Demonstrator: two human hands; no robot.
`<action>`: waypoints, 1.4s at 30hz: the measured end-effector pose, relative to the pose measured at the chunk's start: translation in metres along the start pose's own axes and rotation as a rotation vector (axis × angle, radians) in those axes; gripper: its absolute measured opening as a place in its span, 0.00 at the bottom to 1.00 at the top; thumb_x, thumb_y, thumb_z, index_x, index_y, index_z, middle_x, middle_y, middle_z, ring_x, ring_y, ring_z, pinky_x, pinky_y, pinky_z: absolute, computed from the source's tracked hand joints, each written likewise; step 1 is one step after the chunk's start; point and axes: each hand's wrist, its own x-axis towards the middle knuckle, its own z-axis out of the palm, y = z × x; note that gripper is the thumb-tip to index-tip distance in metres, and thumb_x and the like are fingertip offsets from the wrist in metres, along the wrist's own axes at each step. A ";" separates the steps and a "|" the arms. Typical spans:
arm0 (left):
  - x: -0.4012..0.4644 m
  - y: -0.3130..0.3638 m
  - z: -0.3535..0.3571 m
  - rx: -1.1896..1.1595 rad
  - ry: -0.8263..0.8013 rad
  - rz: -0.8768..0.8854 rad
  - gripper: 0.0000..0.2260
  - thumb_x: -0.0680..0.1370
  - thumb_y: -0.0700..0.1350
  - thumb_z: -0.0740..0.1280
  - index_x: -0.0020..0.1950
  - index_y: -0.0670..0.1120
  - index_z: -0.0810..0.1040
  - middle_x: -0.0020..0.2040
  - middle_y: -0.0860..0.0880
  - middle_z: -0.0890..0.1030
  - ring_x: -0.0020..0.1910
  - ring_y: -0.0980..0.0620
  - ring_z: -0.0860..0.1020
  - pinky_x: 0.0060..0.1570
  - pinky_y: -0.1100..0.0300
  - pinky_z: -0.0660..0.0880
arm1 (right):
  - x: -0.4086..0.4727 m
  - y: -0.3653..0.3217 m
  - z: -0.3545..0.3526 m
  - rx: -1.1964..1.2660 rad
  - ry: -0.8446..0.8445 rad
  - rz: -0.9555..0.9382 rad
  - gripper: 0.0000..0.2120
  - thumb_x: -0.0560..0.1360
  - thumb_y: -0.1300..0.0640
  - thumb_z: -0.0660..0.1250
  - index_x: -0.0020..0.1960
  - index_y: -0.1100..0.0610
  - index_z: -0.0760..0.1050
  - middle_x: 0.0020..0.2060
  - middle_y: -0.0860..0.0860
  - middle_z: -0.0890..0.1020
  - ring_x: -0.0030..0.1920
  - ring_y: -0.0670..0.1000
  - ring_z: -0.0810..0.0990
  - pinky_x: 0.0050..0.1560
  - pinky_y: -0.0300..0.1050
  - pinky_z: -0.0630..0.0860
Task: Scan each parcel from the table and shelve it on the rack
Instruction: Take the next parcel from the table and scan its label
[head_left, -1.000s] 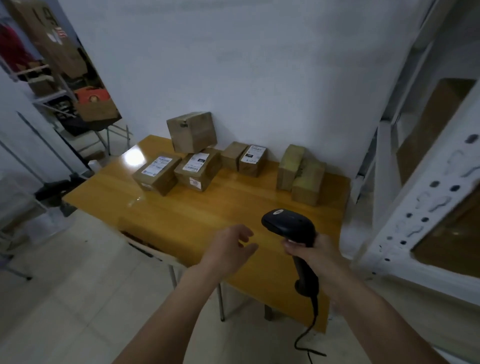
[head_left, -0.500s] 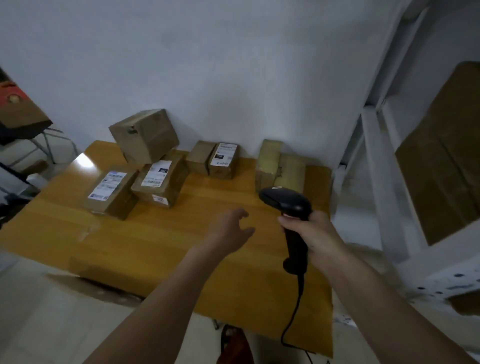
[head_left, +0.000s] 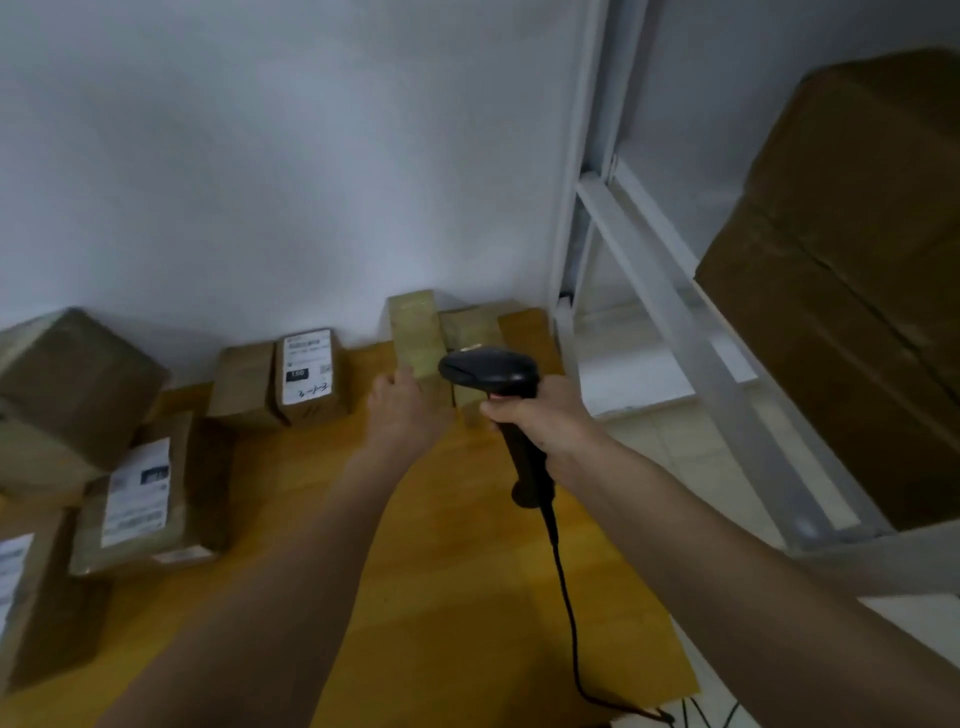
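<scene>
Black and corded, the barcode scanner (head_left: 488, 371) is gripped by its handle in the right hand (head_left: 540, 421), its head over the short parcel (head_left: 470, 332) at the wall end of the wooden table (head_left: 457, 597). Just left of that parcel stands a taller upright parcel (head_left: 415, 332); the left hand (head_left: 405, 410) touches its near face, though whether the fingers curl round it cannot be told. Further left of it lies a labelled parcel (head_left: 309, 374). Right of the table stands the white rack (head_left: 670, 291), holding a large carton (head_left: 852, 270).

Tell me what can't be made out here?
Head view:
- Left hand: fingertips hidden behind its own back; grip on the tall tan cardboard parcel unclear.
- White label on the small brown parcel: print too blurred.
- Black handheld scanner hides the parcel behind.
</scene>
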 end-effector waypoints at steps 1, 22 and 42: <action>0.010 0.003 -0.001 -0.022 0.005 -0.015 0.31 0.76 0.50 0.69 0.74 0.44 0.61 0.70 0.41 0.63 0.68 0.39 0.65 0.65 0.47 0.68 | 0.004 -0.003 0.003 0.008 0.007 0.000 0.04 0.73 0.63 0.72 0.47 0.62 0.79 0.39 0.57 0.79 0.43 0.57 0.78 0.45 0.48 0.73; 0.112 -0.025 0.027 -0.376 -0.033 -0.313 0.42 0.66 0.50 0.79 0.72 0.41 0.60 0.66 0.41 0.70 0.64 0.41 0.72 0.59 0.47 0.76 | 0.034 0.038 0.012 0.054 0.166 0.119 0.05 0.72 0.63 0.73 0.47 0.60 0.80 0.45 0.60 0.82 0.52 0.60 0.81 0.59 0.57 0.75; -0.073 -0.157 0.017 -1.434 -0.488 -0.535 0.17 0.68 0.36 0.69 0.57 0.38 0.75 0.61 0.38 0.73 0.60 0.39 0.74 0.53 0.51 0.76 | -0.022 0.068 0.037 -0.060 -0.021 0.135 0.04 0.72 0.66 0.71 0.47 0.64 0.78 0.39 0.58 0.79 0.44 0.57 0.78 0.50 0.50 0.72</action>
